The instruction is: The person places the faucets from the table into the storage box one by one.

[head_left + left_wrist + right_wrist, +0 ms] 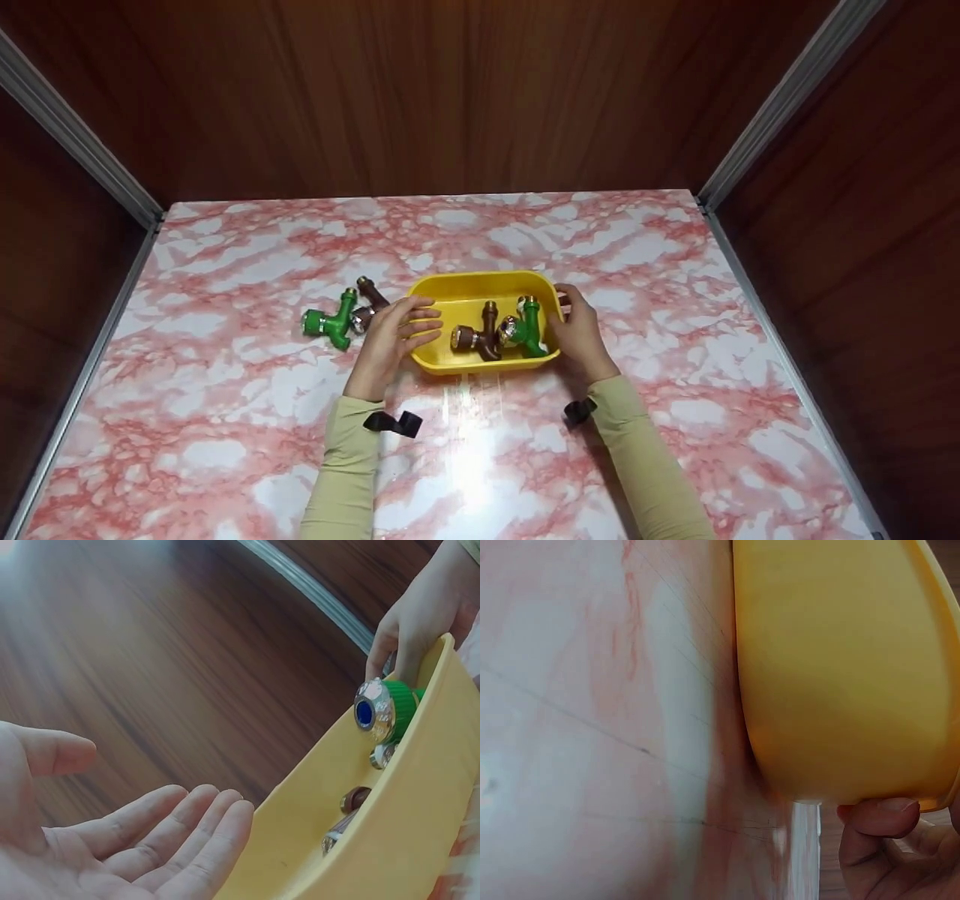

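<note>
A yellow plastic tub (487,366) stands on the table. Inside it lie a brown tap (490,330) and a green tap (531,322), both with shiny-trimmed knobs. My right hand (581,334) grips the tub's right end, thumb at the rim and fingers outside; the right wrist view shows those fingers (881,821) against the yellow wall. At the tub's left end, my left hand (390,334) is held over the rim with fingers extended, and its palm (97,855) shows nothing held. Left of that hand lie another green tap (337,321) and another brown tap (371,292), partly covered by the hand.
The table top (247,420) has a red-and-white marbled pattern. Dark wood-grain panels (420,97) rise at the back and both sides, with metal strips (795,67) at the corners. Black bands (394,424) sit on both wrists.
</note>
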`<state>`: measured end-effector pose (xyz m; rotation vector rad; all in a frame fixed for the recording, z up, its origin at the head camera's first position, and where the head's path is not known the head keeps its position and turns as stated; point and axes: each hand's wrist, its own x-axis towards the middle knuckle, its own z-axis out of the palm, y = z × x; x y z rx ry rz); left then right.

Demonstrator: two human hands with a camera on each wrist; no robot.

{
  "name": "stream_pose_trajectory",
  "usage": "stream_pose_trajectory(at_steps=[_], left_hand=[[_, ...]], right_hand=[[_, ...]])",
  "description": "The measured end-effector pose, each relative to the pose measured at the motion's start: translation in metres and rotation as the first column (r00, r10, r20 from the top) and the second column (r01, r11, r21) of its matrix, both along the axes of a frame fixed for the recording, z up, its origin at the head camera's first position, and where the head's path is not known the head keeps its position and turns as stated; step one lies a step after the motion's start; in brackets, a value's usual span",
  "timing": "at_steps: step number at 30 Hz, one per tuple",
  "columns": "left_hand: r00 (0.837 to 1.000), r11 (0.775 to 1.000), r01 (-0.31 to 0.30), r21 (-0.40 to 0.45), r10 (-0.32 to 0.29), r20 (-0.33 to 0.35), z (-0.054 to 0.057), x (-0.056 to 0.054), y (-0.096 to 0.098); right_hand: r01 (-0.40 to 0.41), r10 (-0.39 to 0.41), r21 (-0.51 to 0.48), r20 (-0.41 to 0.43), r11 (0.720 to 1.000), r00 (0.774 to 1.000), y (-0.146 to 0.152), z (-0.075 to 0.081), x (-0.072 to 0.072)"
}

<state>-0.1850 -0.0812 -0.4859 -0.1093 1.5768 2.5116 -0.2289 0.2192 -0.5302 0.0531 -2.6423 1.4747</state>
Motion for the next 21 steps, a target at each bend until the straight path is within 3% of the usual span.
stream_pose_trajectory(at_steps=[7, 21], left_hand=[[1.0, 0.999, -0.014, 0.036, 0.014, 0.006, 0.0, 0.003, -0.01], [0.999, 1.0, -0.019, 0.016, 0.02, -0.029, -0.004, 0.007, -0.026]], right_hand=[[-0.003, 0.003, 0.025, 0.013, 1.0, 1.0, 0.0, 0.001, 0.0], [0.011, -0.012, 0.02, 0.022, 1.0, 1.0, 0.001, 0.0, -0.002]])
